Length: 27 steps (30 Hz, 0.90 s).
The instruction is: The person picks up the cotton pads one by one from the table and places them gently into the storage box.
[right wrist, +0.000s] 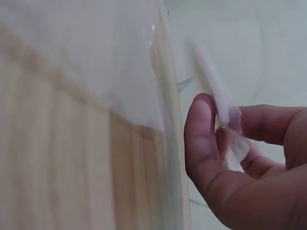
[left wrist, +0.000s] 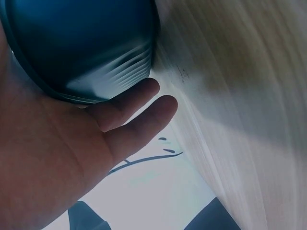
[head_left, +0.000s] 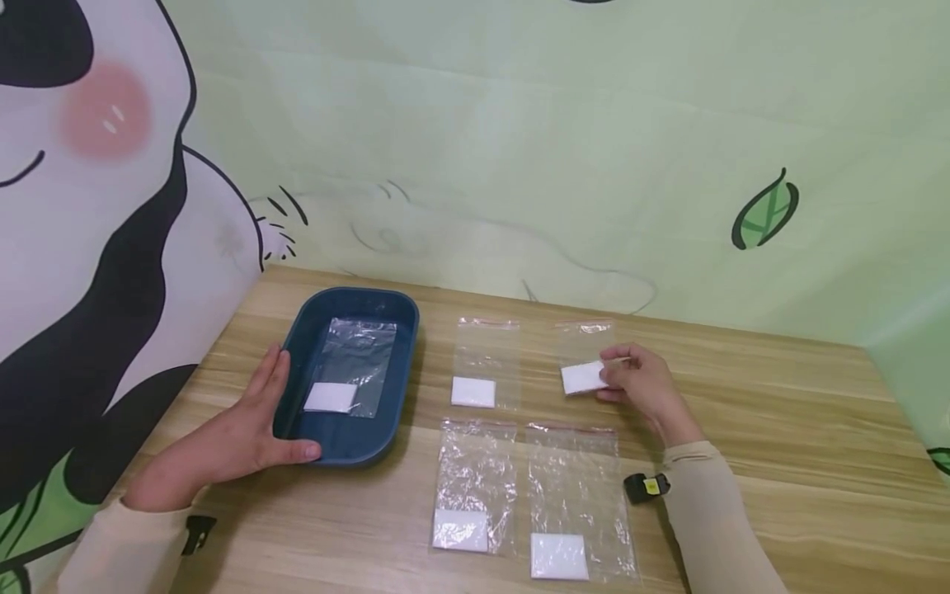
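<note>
Head view: the right hand (head_left: 644, 381) pinches a white packet (head_left: 582, 379) in probably slippery film (head_left: 586, 337), above the table (head_left: 787, 421). Left wrist: the left hand (left wrist: 62, 148) rests straight-fingered against the tray (left wrist: 115, 76). Right wrist: the packet seems light, best gripped where stiff.

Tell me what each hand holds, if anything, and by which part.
The right hand pinches the far right bag by the right end of its white piece. The left hand grips nothing; it rests against the left side of the tray.
</note>
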Each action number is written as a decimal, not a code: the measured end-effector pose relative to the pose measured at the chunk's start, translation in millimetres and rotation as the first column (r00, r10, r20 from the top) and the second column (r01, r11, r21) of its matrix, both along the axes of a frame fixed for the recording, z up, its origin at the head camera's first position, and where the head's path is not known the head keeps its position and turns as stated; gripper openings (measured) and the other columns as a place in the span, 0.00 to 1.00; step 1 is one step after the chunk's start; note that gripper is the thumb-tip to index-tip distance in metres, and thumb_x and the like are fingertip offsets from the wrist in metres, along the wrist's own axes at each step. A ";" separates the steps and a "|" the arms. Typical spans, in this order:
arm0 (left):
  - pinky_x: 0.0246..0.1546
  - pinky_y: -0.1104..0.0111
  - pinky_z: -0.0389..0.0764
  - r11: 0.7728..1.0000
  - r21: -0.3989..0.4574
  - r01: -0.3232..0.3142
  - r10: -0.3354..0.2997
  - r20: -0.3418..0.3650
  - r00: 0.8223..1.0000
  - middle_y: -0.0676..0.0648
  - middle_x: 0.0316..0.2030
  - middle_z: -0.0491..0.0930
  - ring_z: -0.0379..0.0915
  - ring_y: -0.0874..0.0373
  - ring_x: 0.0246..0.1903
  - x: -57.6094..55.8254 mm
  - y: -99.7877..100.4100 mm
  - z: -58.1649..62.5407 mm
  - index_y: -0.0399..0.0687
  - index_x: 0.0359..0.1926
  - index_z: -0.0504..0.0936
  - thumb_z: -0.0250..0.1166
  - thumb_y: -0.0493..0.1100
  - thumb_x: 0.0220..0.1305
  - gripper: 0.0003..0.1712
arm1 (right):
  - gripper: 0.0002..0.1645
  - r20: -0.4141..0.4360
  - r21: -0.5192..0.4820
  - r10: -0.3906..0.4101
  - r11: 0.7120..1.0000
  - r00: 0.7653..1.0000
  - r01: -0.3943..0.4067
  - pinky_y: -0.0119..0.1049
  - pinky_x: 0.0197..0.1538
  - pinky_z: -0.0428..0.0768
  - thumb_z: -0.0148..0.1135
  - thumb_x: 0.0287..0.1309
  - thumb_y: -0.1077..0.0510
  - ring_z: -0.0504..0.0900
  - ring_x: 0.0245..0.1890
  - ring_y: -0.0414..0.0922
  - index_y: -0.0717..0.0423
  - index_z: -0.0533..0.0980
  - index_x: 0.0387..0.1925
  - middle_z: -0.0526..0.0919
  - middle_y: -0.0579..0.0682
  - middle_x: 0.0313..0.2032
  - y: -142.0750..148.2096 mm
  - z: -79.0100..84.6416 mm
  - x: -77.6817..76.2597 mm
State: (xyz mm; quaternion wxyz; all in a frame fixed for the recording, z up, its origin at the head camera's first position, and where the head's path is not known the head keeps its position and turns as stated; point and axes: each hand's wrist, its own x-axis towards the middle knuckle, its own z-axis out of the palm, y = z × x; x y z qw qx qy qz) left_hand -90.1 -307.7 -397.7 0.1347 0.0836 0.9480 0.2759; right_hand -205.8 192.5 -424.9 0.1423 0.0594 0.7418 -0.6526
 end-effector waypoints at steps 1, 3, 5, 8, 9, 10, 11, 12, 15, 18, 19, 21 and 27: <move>0.55 0.38 0.72 1.000 -0.002 0.000 0.000 -0.001 1.000 0.32 0.77 0.21 0.55 0.20 0.65 0.0 -0.1 -0.1 0.36 0.78 0.25 0.75 0.64 0.55 0.77 | 0.24 0.001 -0.011 0.012 1.000 1.000 -0.012 0.37 0.43 0.85 0.54 0.66 0.76 0.80 0.33 0.44 0.76 0.65 0.62 0.70 0.57 0.38 0.6 -0.2 0.4; 0.56 0.38 0.71 1.000 -0.001 0.002 -0.002 -0.003 1.000 0.32 0.77 0.21 0.54 0.20 0.65 -0.1 -0.3 -0.3 0.36 0.78 0.25 0.75 0.64 0.55 0.77 | 0.27 0.012 -0.038 0.041 0.998 0.999 -0.040 0.38 0.44 0.84 0.52 0.65 0.77 0.80 0.34 0.45 0.73 0.64 0.66 0.68 0.58 0.41 2.0 -0.6 1.1; 0.56 0.38 0.71 1.000 -0.001 0.003 -0.003 -0.004 1.000 0.33 0.77 0.21 0.54 0.20 0.65 0.0 -0.4 -0.3 0.36 0.78 0.25 0.75 0.64 0.55 0.77 | 0.30 0.021 -0.073 0.077 0.994 0.997 -0.076 0.38 0.44 0.84 0.50 0.65 0.77 0.79 0.36 0.46 0.72 0.63 0.68 0.67 0.61 0.46 2.9 -1.2 1.8; 0.56 0.38 0.70 1.000 0.001 0.006 -0.006 -0.007 1.000 0.33 0.77 0.21 0.54 0.20 0.65 0.5 -0.5 -0.1 0.36 0.78 0.26 0.75 0.64 0.55 0.77 | 0.31 0.031 -0.113 0.125 0.986 0.992 -0.121 0.37 0.44 0.84 0.48 0.65 0.76 0.79 0.41 0.48 0.73 0.62 0.70 0.65 0.65 0.55 3.6 -1.7 2.7; 0.56 0.38 0.71 1.000 0.000 0.006 -0.006 -0.007 1.000 0.33 0.77 0.21 0.54 0.20 0.65 0.6 -0.4 0.0 0.36 0.78 0.26 0.75 0.64 0.55 0.77 | 0.31 0.032 -0.119 0.132 0.985 0.991 -0.127 0.37 0.44 0.84 0.48 0.65 0.75 0.79 0.43 0.48 0.74 0.62 0.69 0.65 0.66 0.58 3.6 -1.7 2.9; 0.56 0.38 0.71 1.000 0.000 0.006 -0.006 -0.007 1.000 0.33 0.77 0.21 0.54 0.20 0.65 0.7 -0.4 0.1 0.36 0.78 0.26 0.75 0.64 0.55 0.77 | 0.30 0.033 -0.122 0.134 0.984 0.990 -0.129 0.36 0.44 0.83 0.47 0.66 0.74 0.78 0.44 0.48 0.75 0.63 0.69 0.66 0.67 0.60 3.6 -1.6 3.1; 0.56 0.38 0.70 1.000 0.000 0.004 -0.004 -0.006 1.000 0.33 0.77 0.21 0.54 0.20 0.66 0.8 -0.4 0.0 0.36 0.78 0.25 0.74 0.64 0.55 0.77 | 0.29 0.031 -0.123 0.136 0.984 0.990 -0.132 0.36 0.43 0.83 0.47 0.66 0.73 0.78 0.45 0.48 0.76 0.64 0.68 0.66 0.68 0.62 3.4 -1.4 3.2; 0.56 0.37 0.70 1.000 -0.001 0.003 -0.003 -0.005 1.000 0.33 0.77 0.21 0.54 0.20 0.66 0.7 -0.5 0.0 0.36 0.78 0.25 0.74 0.64 0.55 0.77 | 0.27 0.030 -0.118 0.133 0.985 0.991 -0.128 0.36 0.44 0.83 0.47 0.67 0.72 0.78 0.46 0.48 0.76 0.65 0.67 0.66 0.68 0.63 3.0 -1.1 3.1; 0.57 0.37 0.69 1.000 0.002 0.001 -0.001 0.000 1.000 0.33 0.77 0.21 0.53 0.20 0.66 0.1 -0.2 -0.4 0.37 0.78 0.25 0.75 0.64 0.55 0.77 | 0.24 0.019 -0.085 0.114 0.990 0.993 -0.112 0.36 0.46 0.82 0.48 0.70 0.69 0.78 0.48 0.47 0.76 0.69 0.64 0.69 0.67 0.63 2.6 1.1 4.1; 0.57 0.37 0.69 1.000 0.006 0.003 -0.003 0.000 1.000 0.32 0.77 0.21 0.52 0.19 0.66 -1.0 0.2 -0.8 0.37 0.78 0.25 0.75 0.64 0.55 0.78 | 0.21 -0.015 -0.033 0.113 0.993 0.993 -0.114 0.35 0.48 0.81 0.50 0.72 0.68 0.78 0.49 0.46 0.74 0.72 0.62 0.73 0.65 0.61 2.1 4.2 5.6; 0.57 0.37 0.69 1.000 0.008 0.005 -0.005 -0.002 1.000 0.32 0.77 0.21 0.52 0.19 0.66 -1.3 0.2 -0.9 0.37 0.78 0.25 0.75 0.64 0.55 0.78 | 0.21 -0.027 -0.017 0.116 0.993 0.993 -0.116 0.34 0.48 0.81 0.50 0.72 0.68 0.78 0.49 0.45 0.74 0.73 0.61 0.74 0.64 0.61 1.9 5.4 6.4; 0.56 0.38 0.71 1.000 0.006 0.008 -0.008 -0.003 1.000 0.32 0.77 0.21 0.54 0.19 0.65 -1.7 0.4 -0.9 0.37 0.78 0.25 0.75 0.64 0.55 0.77 | 0.20 -0.049 0.004 0.127 0.992 0.991 -0.127 0.34 0.48 0.81 0.50 0.72 0.67 0.79 0.48 0.44 0.73 0.74 0.61 0.75 0.63 0.59 1.3 7.5 7.5; 0.56 0.37 0.70 1.000 0.014 0.008 -0.008 0.000 1.000 0.32 0.77 0.20 0.54 0.19 0.65 -0.5 -0.7 -0.7 0.36 0.77 0.25 0.75 0.63 0.56 0.77 | 0.19 -0.083 -0.025 0.131 0.991 0.988 -0.133 0.35 0.46 0.82 0.51 0.73 0.66 0.81 0.46 0.44 0.74 0.74 0.60 0.80 0.57 0.53 -3.7 12.1 9.4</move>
